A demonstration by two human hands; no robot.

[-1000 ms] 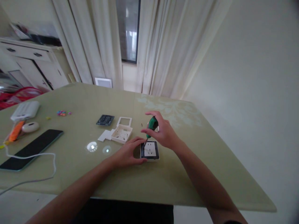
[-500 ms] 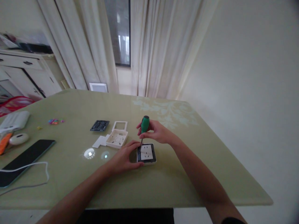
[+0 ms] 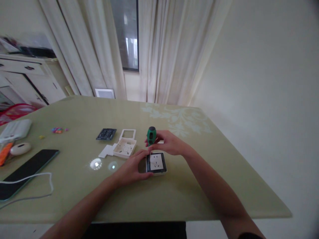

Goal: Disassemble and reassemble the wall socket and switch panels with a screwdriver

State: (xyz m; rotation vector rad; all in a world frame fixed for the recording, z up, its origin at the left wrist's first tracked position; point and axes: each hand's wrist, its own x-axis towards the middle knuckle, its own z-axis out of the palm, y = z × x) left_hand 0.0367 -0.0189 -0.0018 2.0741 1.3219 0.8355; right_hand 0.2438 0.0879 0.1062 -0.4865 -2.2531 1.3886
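Note:
A wall socket (image 3: 157,163) with a white face in a dark frame lies on the green table (image 3: 174,196). My left hand (image 3: 132,167) grips its left edge, fingers curled round it. My right hand (image 3: 167,143) holds a green-handled screwdriver (image 3: 151,135) upright, its tip down at the socket's upper left corner. Just left lie a white back box (image 3: 125,147), a white frame (image 3: 128,134), a white flat plate (image 3: 106,151) and a dark switch module (image 3: 106,133).
A black phone (image 3: 25,169) with a white cable (image 3: 37,186) lies at the left, beside a white oval object (image 3: 20,148), an orange item (image 3: 4,153) and a white pouch (image 3: 15,128). Small coloured beads (image 3: 58,129) sit further back. Curtains and a white cabinet stand behind.
The view has shifted slightly. My right hand went from tilting the screwdriver to holding it upright over the socket's corner, then lowered it. My left hand stays on the socket.

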